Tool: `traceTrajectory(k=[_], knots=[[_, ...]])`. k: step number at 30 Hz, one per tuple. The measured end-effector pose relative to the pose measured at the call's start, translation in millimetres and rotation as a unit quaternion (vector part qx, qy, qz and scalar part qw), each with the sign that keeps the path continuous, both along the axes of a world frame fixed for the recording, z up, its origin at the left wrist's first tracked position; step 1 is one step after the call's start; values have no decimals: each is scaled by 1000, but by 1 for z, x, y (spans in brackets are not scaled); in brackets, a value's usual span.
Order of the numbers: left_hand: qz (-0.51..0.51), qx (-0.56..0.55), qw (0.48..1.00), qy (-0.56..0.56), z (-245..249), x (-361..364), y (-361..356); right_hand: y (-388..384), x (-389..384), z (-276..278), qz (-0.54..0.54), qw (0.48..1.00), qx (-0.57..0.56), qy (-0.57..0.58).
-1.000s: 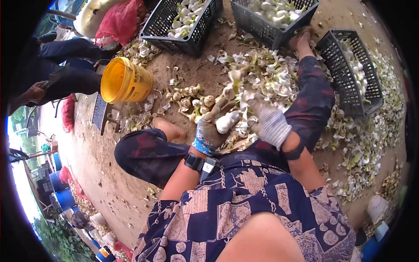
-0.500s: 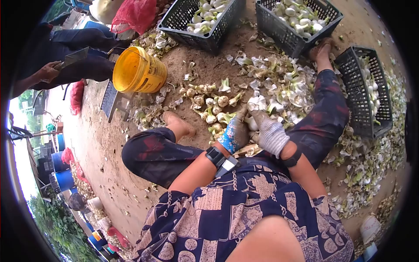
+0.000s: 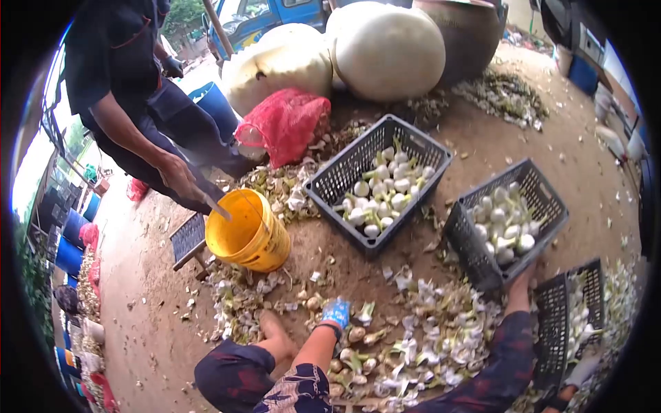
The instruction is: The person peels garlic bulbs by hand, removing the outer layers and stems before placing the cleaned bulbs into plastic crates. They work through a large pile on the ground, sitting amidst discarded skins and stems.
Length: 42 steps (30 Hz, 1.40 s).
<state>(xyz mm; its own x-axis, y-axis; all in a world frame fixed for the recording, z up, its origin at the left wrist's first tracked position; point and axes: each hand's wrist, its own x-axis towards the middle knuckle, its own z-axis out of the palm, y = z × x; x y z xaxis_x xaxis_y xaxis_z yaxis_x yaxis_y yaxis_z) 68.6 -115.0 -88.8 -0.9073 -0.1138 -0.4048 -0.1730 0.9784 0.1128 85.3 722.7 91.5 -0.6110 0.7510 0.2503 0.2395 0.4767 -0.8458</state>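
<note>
In the head view, the left hand [image 3: 336, 313] is seen low in the frame in a blue glove, laid on loose bulbs [image 3: 351, 336] on the ground. Its fingers are hidden, so its grip cannot be told. The right hand [image 3: 584, 369], pale-gloved, is barely made out at the lower right edge, and its grip is unclear. White bulbs are held in two dark crates [image 3: 344, 172] at centre and a third crate [image 3: 554, 310] at lower right. A yellow bucket [image 3: 256, 248] is seen centre left under another person's hand [image 3: 177, 177]. No writing can be read.
</note>
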Motion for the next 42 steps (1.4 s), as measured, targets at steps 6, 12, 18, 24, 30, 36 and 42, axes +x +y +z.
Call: traceTrajectory(k=[6, 12, 18, 24, 30, 36, 42], knots=[[69, 266, 960, 50, 23, -8, 40, -390, -4, 53, 216, 939, -258, -68], [-15, 657, 753, -7, 85, 48, 127, -545, 53, -7, 563, 811, 146, -56], [159, 716, 672, 105, 202, 120, 148, -559, 88, 7, 557, 821, -118, -35], [-67, 528, 810, 248, 250, 141, 117, -527, 91, 54, 589, 773, -236, 16], [-161, 375, 834, 370, 283, 162, 131, -540, 124, 91, 563, 759, -315, -84], [-145, 453, 818, 324, 276, 164, 114, -545, 127, 94, 576, 702, -407, -101], [-47, 611, 745, 263, 244, 160, 104, -555, 119, 87, 621, 760, -162, -105]])
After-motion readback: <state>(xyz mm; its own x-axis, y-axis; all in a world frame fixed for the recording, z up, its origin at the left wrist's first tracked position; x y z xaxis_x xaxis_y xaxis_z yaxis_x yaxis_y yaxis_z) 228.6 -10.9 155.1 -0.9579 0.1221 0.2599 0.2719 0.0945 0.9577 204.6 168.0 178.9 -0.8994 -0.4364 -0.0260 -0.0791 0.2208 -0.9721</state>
